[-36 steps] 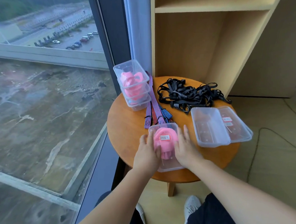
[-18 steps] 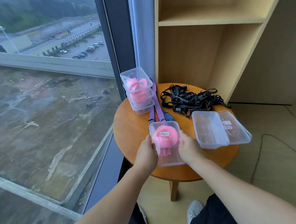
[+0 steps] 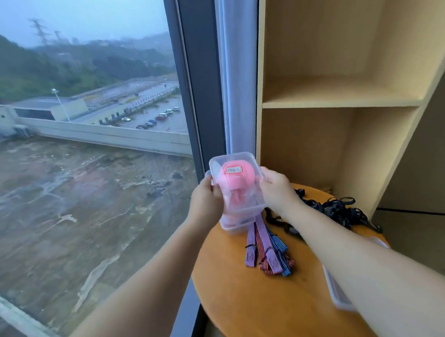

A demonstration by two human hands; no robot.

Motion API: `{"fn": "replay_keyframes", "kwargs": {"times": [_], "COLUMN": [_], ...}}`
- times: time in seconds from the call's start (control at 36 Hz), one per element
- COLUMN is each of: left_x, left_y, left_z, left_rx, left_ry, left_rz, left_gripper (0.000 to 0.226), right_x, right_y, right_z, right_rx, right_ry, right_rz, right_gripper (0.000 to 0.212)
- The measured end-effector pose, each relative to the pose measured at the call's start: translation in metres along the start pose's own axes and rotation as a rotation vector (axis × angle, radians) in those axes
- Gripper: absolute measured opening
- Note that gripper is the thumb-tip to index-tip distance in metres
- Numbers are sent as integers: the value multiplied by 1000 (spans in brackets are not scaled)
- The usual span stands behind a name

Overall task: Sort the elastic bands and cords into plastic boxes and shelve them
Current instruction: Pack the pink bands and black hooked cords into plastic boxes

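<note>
A window (image 3: 85, 163) fills the left of the view, looking out on a wet rooftop and a car park. Beside it, the left hand (image 3: 206, 198) grips the left side of a clear lidded box (image 3: 237, 158), its fingers curled round the edge. The box holds a roll of pink elastic bands (image 3: 232, 180) and has a small white label on its lid. The right hand (image 3: 277, 191) clasps the box's right side in the same way. The box sits directly over a stack of clear boxes (image 3: 235, 226) at 11 o'clock on the round wooden table (image 3: 251, 310); whether it touches the stack I cannot tell. Striped bands (image 3: 268, 251) run from under the stack toward the table's middle. A tangle of black cords (image 3: 333, 211) lies at 1 o'clock, partly behind the right forearm. Another clear box (image 3: 338, 294) shows at 4 o'clock, mostly hidden by that arm. A pale wooden shelf unit (image 3: 342, 101) stands beyond the table at 12 to 2 o'clock
</note>
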State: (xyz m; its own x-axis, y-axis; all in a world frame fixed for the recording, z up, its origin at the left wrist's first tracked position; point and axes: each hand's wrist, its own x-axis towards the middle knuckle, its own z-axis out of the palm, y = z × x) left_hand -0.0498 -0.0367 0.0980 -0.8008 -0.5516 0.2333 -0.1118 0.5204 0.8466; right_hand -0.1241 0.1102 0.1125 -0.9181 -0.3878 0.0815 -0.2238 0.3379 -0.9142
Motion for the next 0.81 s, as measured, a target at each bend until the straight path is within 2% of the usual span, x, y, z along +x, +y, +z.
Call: {"fn": "replay_keyframes", "kwargs": {"times": [0.25, 0.28, 0.33, 0.5, 0.61, 0.81], "left_x": [83, 87, 94, 100, 98, 91], "left_y": [-22, -26, -32, -52, -54, -51], "left_z": [7, 9, 14, 26, 28, 28], "left_rx": [-66, -63, -49, -25, -19, -75], "left_ry": [18, 16, 9, -27, -18, -23], "left_rz": [-89, -86, -79, -101, -94, -167], "left_gripper": [23, 22, 22, 21, 21, 30], "right_x": [89, 96, 105, 116, 114, 106], "right_y": [-10, -5, 1, 23, 25, 27], "right_z": [23, 24, 27, 36, 37, 34], "right_rx": [21, 35, 48, 22, 62, 98], "right_ry": [-50, -56, -49, -65, -84, -102], "right_rz": [17, 27, 45, 69, 103, 110], "right_gripper": [24, 29, 37, 36, 46, 34]}}
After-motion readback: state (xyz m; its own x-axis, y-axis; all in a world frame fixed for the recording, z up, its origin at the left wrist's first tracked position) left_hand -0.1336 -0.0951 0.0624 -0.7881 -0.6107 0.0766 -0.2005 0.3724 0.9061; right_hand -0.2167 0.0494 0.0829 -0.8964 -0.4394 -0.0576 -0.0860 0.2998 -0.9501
